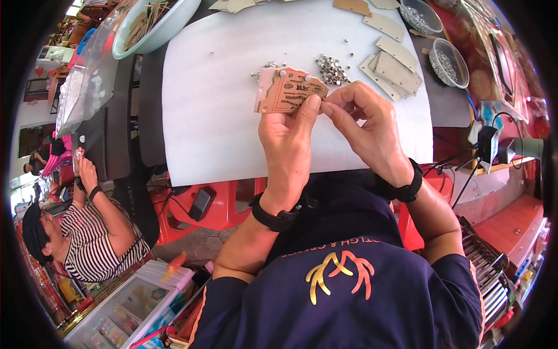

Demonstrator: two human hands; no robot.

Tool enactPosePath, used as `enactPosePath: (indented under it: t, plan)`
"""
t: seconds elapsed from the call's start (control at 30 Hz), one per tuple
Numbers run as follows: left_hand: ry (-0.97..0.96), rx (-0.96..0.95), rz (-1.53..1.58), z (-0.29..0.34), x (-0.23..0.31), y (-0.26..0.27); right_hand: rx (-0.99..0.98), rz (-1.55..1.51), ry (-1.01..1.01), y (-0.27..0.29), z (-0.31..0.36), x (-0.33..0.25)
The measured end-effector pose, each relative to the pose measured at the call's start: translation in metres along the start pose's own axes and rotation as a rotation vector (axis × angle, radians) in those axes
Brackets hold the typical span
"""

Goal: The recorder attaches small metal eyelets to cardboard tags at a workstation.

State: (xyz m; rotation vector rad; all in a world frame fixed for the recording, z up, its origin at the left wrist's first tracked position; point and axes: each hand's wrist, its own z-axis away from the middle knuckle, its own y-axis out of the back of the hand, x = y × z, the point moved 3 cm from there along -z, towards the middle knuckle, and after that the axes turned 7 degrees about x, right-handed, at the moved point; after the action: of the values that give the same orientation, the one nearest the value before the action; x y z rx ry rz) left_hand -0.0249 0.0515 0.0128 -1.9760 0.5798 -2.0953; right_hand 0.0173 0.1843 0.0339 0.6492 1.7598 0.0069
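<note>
My left hand (285,145) holds up a brown printed tag (289,92), seemingly leather, thumb on its face and fingers behind. The tag has a wavy edge, holes at its corners and round silvery studs on its upper edge. A paler pinkish layer shows at its left side. At the tag's right end, my right hand (372,125) is closed in a pinch; whatever lies between thumb and forefinger is too small and covered to name. Just beyond the tag lies a heap of small silvery metal caps (332,71), with a smaller scatter of metal bits (272,65) to its left.
A white sheet (215,122) covers the table. Beige tags (392,70) lie piled at right, near two bowls of small metal parts (447,63) (419,16). A pale green basin (125,38) stands far left. Another person in a striped shirt (102,244) works at left.
</note>
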Motion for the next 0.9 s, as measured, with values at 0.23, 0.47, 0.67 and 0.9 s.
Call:
enactPosePath:
  t: [0.23, 0.47, 0.67, 0.9]
  plan:
    - [-0.010, -0.038, -0.005, 0.005, -0.001, -0.003, 0.021, -0.030, -0.058, 0.001, 0.004, 0.005]
    - [-0.034, -0.024, -0.041, 0.006, -0.002, -0.002, 0.026, -0.150, -0.189, -0.001, 0.007, 0.012]
    - [-0.043, -0.006, -0.063, 0.008, 0.004, -0.003, -0.015, -0.271, -0.314, 0.000, 0.004, 0.006]
    - [-0.035, -0.047, -0.083, 0.012, 0.010, -0.003, -0.040, -0.161, -0.090, 0.002, 0.002, 0.006]
